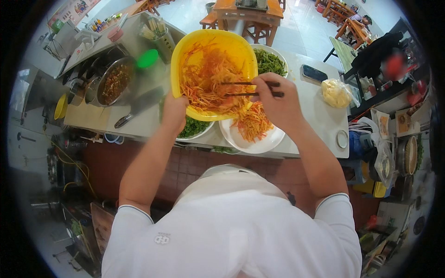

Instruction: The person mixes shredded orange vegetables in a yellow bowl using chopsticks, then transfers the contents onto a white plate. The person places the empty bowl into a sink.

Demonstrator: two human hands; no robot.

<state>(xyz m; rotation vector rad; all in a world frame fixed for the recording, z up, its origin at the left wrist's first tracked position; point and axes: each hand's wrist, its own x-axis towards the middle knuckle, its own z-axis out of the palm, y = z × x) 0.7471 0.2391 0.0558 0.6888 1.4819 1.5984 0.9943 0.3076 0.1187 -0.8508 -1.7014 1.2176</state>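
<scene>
My left hand (175, 112) grips the rim of a yellow plastic basin (176, 62), tilted so its inside faces me. Shredded orange-red vegetables (208, 74) fill much of the basin. My right hand (278, 99) holds a pair of dark chopsticks (245, 94), their tips among the shreds. Below the basin's lower right rim, a white plate (229, 137) bears a heap of the same shreds (254, 125). Chopped greens (194, 127) lie in a white dish partly hidden by the basin and my left hand. Green beans or similar green strips (267, 62) fill a white dish behind the basin.
A cleaver (140, 106) lies on the white counter (313, 135) at left, beside a metal bowl of chopped seasoning (115, 83) and a container with a green lid (147, 59). At right are a phone (314, 73), a bag of yellow food (336, 93) and a small round lid (342, 139).
</scene>
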